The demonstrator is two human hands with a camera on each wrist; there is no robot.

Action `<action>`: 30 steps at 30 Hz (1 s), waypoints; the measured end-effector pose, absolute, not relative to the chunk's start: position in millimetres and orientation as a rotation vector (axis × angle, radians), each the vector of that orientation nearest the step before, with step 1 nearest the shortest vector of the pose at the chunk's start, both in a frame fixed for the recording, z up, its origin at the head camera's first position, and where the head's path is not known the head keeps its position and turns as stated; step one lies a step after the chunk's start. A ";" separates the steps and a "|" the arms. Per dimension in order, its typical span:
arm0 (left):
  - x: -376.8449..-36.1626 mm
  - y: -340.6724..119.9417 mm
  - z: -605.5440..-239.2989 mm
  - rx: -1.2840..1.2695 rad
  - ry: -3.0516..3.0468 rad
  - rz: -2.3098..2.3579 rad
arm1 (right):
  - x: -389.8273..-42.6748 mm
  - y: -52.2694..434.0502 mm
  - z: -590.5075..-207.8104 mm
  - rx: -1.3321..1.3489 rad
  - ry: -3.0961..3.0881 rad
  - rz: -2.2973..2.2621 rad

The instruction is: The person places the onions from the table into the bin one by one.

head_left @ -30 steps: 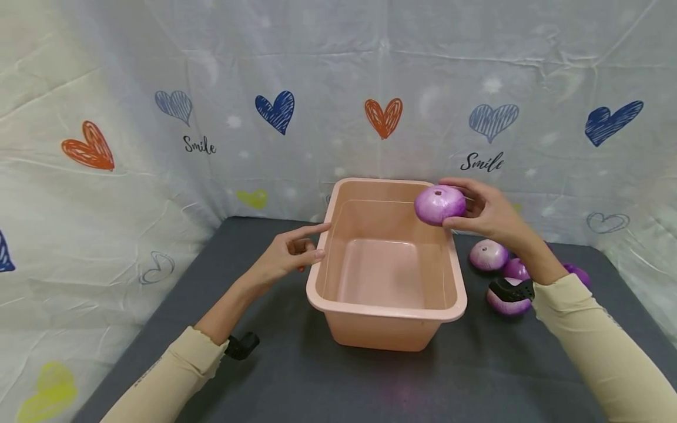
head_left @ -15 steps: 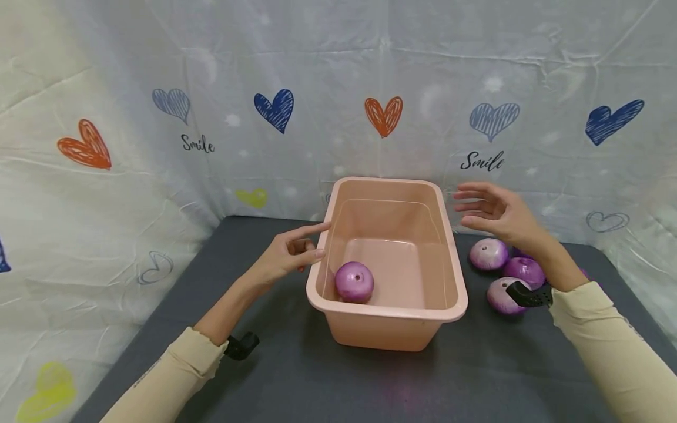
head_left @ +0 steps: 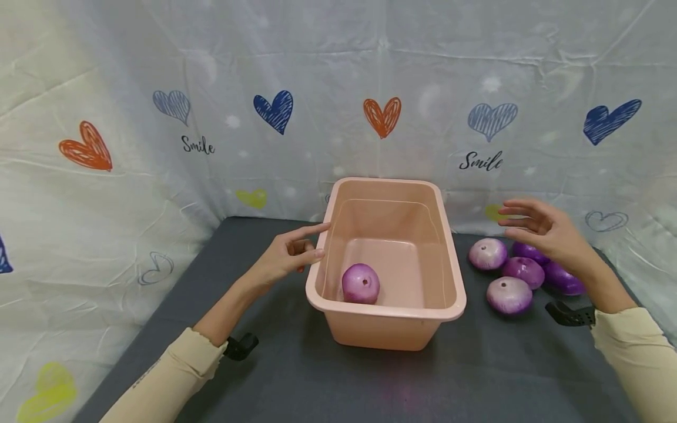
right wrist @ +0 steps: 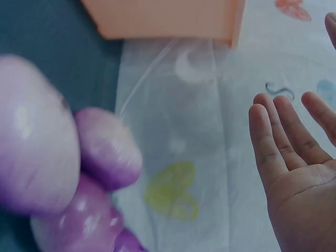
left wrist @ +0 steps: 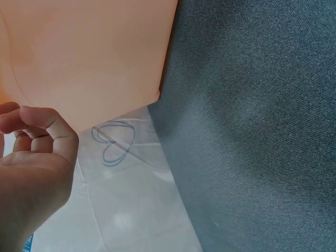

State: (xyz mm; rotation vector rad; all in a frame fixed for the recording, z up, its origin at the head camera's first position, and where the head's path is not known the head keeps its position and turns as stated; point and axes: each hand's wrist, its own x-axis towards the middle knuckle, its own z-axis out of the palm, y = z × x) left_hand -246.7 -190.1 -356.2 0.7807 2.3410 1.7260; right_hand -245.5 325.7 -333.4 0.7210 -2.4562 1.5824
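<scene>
A: What is the biggest thing here?

B: The dark grey tabletop (head_left: pixel 370 382), with a white curtain (head_left: pixel 338 76) of coloured hearts behind it. In the middle stands the pink tub (head_left: pixel 388 332), open on top.

A: And inside the tub?

B: One purple onion (head_left: pixel 361 283), lying on the floor of the tub at about 7 o'clock, close to the near-left wall.

A: Where are the other onions?

B: At 3 o'clock from the tub there is a group of four onions (head_left: pixel 509 295) on the tabletop, close together, some touching.

A: What do the hands do?

B: The left hand (head_left: pixel 288 255) is at 9 o'clock of the tub, its index finger on or just at the rim, the other fingers loosely curled; it holds nothing. The right hand (head_left: pixel 545 232) hovers above the group of onions with fingers (right wrist: pixel 270 149) spread and nearly straight, also holding nothing.

A: How should one take the next onion well?

B: I think the hand should come down on one onion at the edge of the group, perhaps the nearest one, so the neighbours do not roll. The skin looks smooth, so the fingers should wrap wide around it. Steadying the tub with the left hand seems wise, and a low release so the onion does not bounce.
</scene>
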 end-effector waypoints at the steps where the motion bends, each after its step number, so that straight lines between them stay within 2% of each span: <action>1: -246.3 -190.3 -356.0 0.778 2.341 1.727 | -244.1 329.5 -335.4 0.707 -2.464 1.572; 14: -245.0 -192.9 -356.7 0.777 2.334 1.721 | -226.7 377.2 -359.7 0.637 -2.444 1.566; 30: -245.8 -190.3 -357.7 0.779 2.332 1.729 | -205.1 426.9 -388.8 0.314 -2.636 1.179</action>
